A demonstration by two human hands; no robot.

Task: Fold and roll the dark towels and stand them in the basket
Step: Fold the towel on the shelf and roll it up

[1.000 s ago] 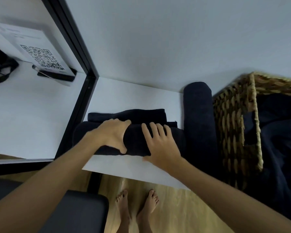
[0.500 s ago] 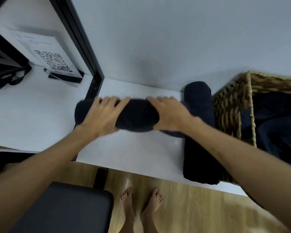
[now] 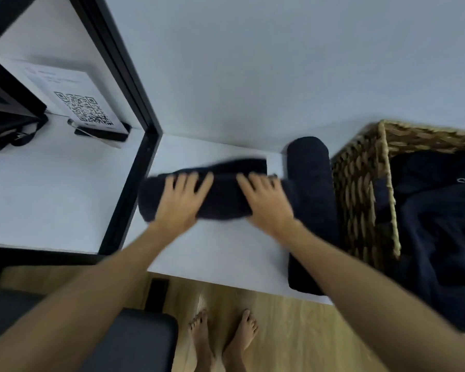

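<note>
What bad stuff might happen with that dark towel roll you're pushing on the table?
The dark rolled towel under the left hand and right hand may loosen, since flat fingers only press it. It may bump the second dark roll lying beside the woven wicker basket. That second roll overhangs the white table edge and might slip off.

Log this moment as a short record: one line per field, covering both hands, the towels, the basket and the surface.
left hand: flat on the towel being rolled, fingers spread
right hand: flat on the same towel
towel being rolled: dark, lying crosswise on the white table
finished roll: lying lengthwise beside the basket
wicker basket: at right, dark fabric inside
image quality: hands and towel motion-blurred
</note>
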